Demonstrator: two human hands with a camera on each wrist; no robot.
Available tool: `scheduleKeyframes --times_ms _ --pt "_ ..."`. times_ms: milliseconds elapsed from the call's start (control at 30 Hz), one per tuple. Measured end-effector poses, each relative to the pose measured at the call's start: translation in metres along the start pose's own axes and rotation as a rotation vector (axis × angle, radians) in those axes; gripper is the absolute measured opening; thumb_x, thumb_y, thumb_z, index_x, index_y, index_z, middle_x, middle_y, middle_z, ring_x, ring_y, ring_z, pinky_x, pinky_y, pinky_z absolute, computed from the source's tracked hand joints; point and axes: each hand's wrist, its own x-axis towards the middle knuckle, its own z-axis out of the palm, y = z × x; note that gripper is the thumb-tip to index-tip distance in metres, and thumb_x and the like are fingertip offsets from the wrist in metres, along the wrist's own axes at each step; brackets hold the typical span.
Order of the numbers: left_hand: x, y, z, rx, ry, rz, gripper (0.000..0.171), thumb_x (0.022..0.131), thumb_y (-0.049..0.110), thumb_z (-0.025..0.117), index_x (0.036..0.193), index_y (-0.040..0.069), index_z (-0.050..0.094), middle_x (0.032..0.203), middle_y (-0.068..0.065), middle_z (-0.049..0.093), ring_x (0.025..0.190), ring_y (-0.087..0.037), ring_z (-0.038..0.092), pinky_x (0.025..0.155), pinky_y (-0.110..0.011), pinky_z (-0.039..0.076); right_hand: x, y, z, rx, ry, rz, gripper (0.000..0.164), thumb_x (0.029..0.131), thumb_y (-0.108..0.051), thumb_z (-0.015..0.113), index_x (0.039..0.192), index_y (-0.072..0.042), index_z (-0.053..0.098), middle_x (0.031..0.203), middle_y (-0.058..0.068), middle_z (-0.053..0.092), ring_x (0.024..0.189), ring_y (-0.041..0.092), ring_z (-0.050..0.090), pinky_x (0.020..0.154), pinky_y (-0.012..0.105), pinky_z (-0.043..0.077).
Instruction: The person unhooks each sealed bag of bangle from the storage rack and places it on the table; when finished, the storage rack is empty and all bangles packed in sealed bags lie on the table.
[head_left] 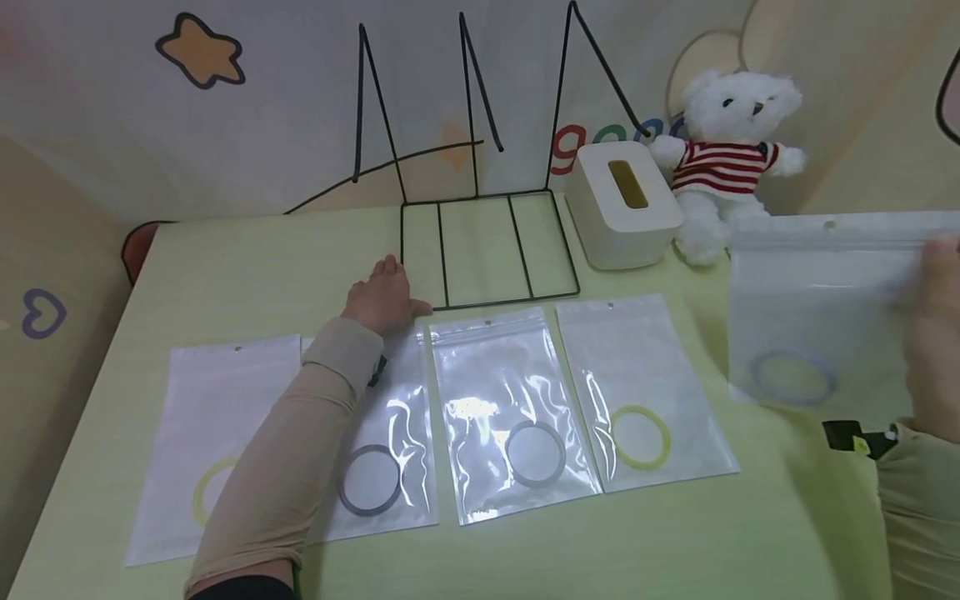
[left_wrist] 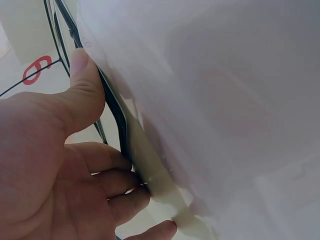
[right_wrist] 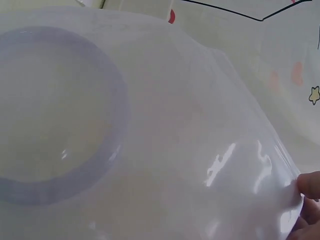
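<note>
My right hand (head_left: 933,333) holds up a translucent zip bag (head_left: 817,308) by its right edge, above the right end of the table. Inside that bag a pale purple ring (right_wrist: 117,115) shows through, large in the right wrist view. At the front left corner of a black wire rack (head_left: 491,302), my left hand (head_left: 382,298) rests with fingers and thumb spread, touching the wire. Two zip bags with a grey ring (head_left: 536,454) and a dark grey ring (head_left: 371,481), and two with yellow rings (head_left: 640,437), lie flat in a row. The left forearm partly covers the left bags.
Behind the bags, the rack's tall bent prongs (head_left: 360,100) rise towards the wall. A white tissue box (head_left: 626,204) stands right of the rack, with a white teddy bear (head_left: 723,158) in a striped shirt beside it. The pale green table (head_left: 600,542) meets a decorated wall.
</note>
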Motion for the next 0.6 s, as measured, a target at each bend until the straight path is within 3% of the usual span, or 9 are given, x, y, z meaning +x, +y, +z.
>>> scheduleKeyframes --times_ms 100,167,233,333,400,600 --pt "0.000 0.000 0.002 0.003 0.004 0.002 0.090 0.096 0.050 0.054 0.150 -0.011 0.015 0.159 -0.025 0.005 0.146 -0.037 0.007 0.110 -0.060 0.024 -0.016 -0.025 0.000 0.083 -0.043 0.022 0.032 0.101 -0.045 0.043 0.130 -0.032 0.051 0.103 -0.017 0.049 0.091 -0.002 0.046 0.077 0.015 0.036" --pt "0.000 -0.001 0.003 0.003 0.008 0.003 0.090 0.096 0.050 0.054 0.150 -0.011 0.015 0.159 -0.025 0.005 0.146 -0.037 0.008 0.110 -0.060 0.024 -0.026 -0.039 -0.002 0.082 -0.073 0.076 0.035 0.101 -0.046 0.042 0.133 -0.034 0.050 0.108 -0.018 0.050 0.093 -0.003 0.048 0.084 0.016 0.042" --pt "0.000 -0.002 0.003 0.003 0.011 0.002 0.090 0.096 0.050 0.054 0.150 -0.011 0.014 0.159 -0.025 0.005 0.146 -0.037 0.007 0.110 -0.061 0.024 -0.030 -0.046 -0.002 0.105 -0.092 0.137 0.036 0.099 -0.047 0.044 0.133 -0.034 0.050 0.111 -0.018 0.051 0.092 -0.002 0.049 0.080 0.014 0.045" --pt "0.000 -0.002 0.004 0.005 0.011 0.001 0.091 0.096 0.050 0.054 0.150 -0.011 0.014 0.159 -0.025 0.004 0.146 -0.037 0.007 0.110 -0.061 0.023 -0.029 -0.045 -0.001 0.063 -0.094 0.189 0.037 0.097 -0.050 0.047 0.131 -0.036 0.052 0.109 -0.018 0.052 0.089 -0.002 0.050 0.072 0.011 0.047" --pt "0.000 -0.002 0.004 0.007 0.008 0.001 0.091 0.096 0.050 0.053 0.150 -0.010 0.012 0.159 -0.024 0.003 0.146 -0.037 0.006 0.111 -0.060 0.022 -0.025 -0.042 0.001 0.091 -0.084 0.186 0.034 0.096 -0.049 0.050 0.127 -0.033 0.057 0.101 -0.017 0.053 0.083 -0.001 0.050 0.058 0.006 0.040" --pt "0.000 -0.001 0.003 0.000 0.011 -0.002 0.092 0.096 0.051 0.053 0.150 -0.011 0.012 0.159 -0.024 0.004 0.146 -0.037 0.006 0.111 -0.060 0.023 -0.015 -0.031 0.006 0.158 -0.076 0.152 0.026 0.096 -0.040 0.057 0.119 -0.028 0.062 0.090 -0.011 0.054 0.073 0.002 0.049 0.055 0.008 0.039"
